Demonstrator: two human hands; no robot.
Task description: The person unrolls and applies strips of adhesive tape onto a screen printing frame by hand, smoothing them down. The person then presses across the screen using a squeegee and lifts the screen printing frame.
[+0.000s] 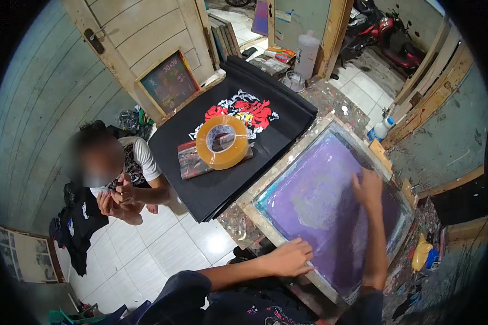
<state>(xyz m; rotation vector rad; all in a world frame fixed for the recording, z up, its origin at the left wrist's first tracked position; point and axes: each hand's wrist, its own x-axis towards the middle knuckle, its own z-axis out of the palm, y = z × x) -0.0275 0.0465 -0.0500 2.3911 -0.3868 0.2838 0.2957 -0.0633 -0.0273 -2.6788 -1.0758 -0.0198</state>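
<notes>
A screen-printing frame [265, 222] with purple mesh [287, 189] lies tilted across the worktable before me. A greyish patch shows in the middle of the mesh. My left hand [288, 257] is closed over the frame's near left edge, fingers together on the rim. Toward the far right side, my right hand [368, 188] touches the mesh with bent, slightly spread fingers; I see nothing held in it. Left of the frame is a stack of black fabric [173, 179] with a red, white and yellow print [257, 114]. A roll of clear tape [205, 143] lies on it.
A seated person [146, 157] is at the left, hands raised together. A plastic bottle [307, 54] stands behind the fabric stack, and a white bottle [382, 129] beyond the frame. A yellow object [422, 253] is at the right. A red motorcycle [398, 40] is outside the doorway.
</notes>
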